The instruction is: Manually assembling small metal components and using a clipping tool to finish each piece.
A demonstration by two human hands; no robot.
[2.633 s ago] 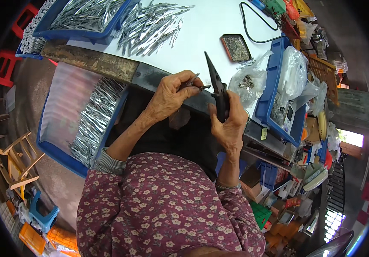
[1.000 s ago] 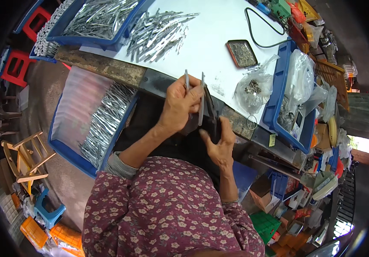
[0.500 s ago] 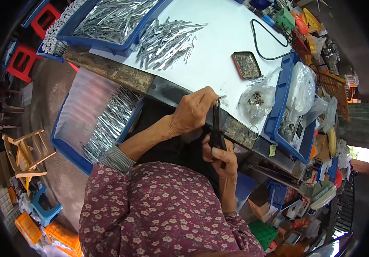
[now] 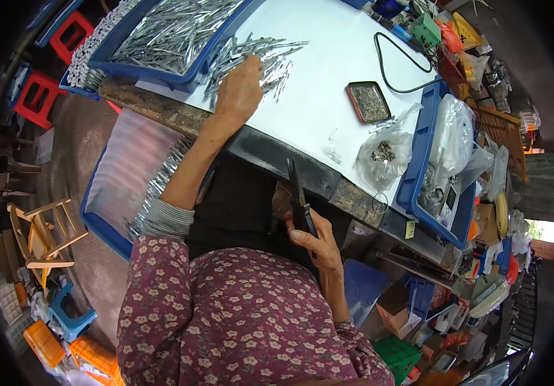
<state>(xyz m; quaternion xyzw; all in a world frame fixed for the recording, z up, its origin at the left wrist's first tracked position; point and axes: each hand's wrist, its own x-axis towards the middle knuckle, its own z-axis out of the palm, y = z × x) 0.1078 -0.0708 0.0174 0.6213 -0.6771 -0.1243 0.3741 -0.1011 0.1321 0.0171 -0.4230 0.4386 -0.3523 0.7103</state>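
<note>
While the right hand (image 4: 320, 242) grips one pair of pliers (image 4: 301, 204), left hand (image 4: 241, 94) at one metal-strip pile (image 4: 273, 47), hold unclear

White worktable (image 4: 328, 77): metal strips (image 4: 270, 46), two blue bins (image 4: 414, 164), small tray (image 4: 368, 101), clear bag (image 4: 389, 153), cord (image 4: 405, 92)

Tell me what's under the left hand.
A loose pile of thin metal strips on the white tabletop shows on both sides of the left hand. Whatever lies directly beneath it is covered, so I can't tell.
</note>
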